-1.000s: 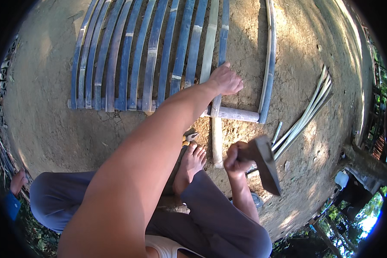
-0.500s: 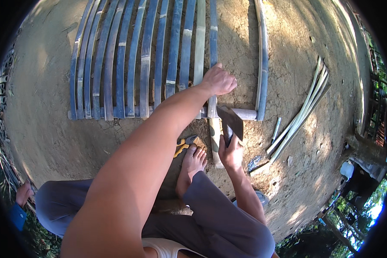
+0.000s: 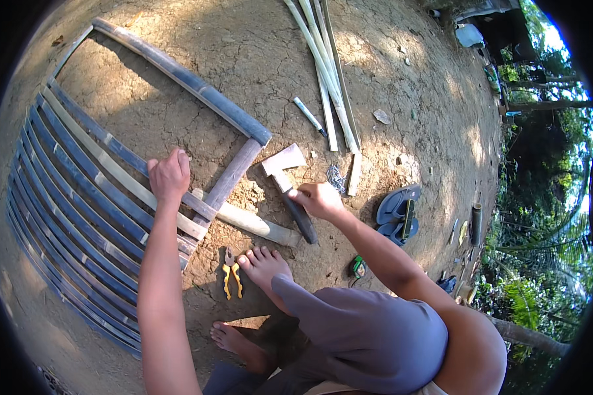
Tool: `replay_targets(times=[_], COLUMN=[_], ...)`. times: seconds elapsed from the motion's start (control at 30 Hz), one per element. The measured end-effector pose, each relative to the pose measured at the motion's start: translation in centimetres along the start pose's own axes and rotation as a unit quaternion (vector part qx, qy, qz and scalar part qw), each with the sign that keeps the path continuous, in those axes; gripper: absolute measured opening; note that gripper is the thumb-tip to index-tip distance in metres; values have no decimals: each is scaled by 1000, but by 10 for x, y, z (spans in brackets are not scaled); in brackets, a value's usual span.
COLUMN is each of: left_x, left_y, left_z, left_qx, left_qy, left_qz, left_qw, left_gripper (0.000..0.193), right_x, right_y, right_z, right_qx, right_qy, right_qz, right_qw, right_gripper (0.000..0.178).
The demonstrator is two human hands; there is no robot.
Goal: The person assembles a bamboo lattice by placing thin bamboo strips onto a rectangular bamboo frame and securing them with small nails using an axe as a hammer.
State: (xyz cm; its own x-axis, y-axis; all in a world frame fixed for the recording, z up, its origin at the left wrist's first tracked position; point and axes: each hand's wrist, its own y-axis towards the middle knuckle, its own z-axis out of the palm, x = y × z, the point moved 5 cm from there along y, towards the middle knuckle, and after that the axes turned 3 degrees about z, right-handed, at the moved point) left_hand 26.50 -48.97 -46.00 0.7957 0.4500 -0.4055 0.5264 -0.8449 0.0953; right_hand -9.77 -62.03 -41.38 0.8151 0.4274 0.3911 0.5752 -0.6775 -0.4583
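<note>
My left hand (image 3: 169, 174) is closed over a bamboo slat (image 3: 128, 155) near its end, above the frame's rounded crossbar (image 3: 234, 172). The fingers are curled and partly hide the slat. Beside the crossbar, my right hand (image 3: 317, 199) has its thumb and fingers on the dark handle of a hatchet (image 3: 301, 217). The pale, broad blade points away from me, near the corner of the frame. Under the end of the slat, a thick bamboo piece (image 3: 257, 222) sticks out past the crossbar towards my foot.
Yellow-handled pliers (image 3: 231, 273) lie by my bare foot (image 3: 265, 268). Beyond the hatchet are a marker-like stick (image 3: 310, 117) and long pale bamboo strips (image 3: 329, 72). Grey sandals (image 3: 396, 209) and a green tape measure (image 3: 358, 267) lie at the right on cracked earth.
The view has turned, so the bamboo frame now slants across the left. My right hand has lowered the hatchet towards the ground; my left hand stays on the slat.
</note>
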Motion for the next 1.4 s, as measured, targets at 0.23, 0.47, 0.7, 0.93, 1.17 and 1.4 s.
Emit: replay_targets(times=[0.23,0.47,0.7,0.93,1.17,1.4], left_x=[-7,-14,-43,-32,-9,-9], left_y=[-4,-19,-78,-105,-83,-70], left_z=[-2,-31,-61,-62,-53,-48], left_qx=[10,-74,-158,-181,-92,-67], left_qy=[5,-143,-197,-136,-9,-40], left_qz=[13,13,-15,-114,-263,-294], left_qw=[1000,987,968,967,960,953], left_gripper=[31,17,10,22,55,62], right_x=[-139,-136,-142,-4,147,180], right_y=[54,78,88,48,46,79], right_z=[-96,-102,-116,-54,13,71], right_qx=[-258,-224,-285,-266,-113,-11], right_qy=[-115,-117,80,280,275,166], right_qz=[140,173,130,27,-90,-81], right_qw=[949,952,946,922,950,983], right_gripper=[51,41,31,40,35,36])
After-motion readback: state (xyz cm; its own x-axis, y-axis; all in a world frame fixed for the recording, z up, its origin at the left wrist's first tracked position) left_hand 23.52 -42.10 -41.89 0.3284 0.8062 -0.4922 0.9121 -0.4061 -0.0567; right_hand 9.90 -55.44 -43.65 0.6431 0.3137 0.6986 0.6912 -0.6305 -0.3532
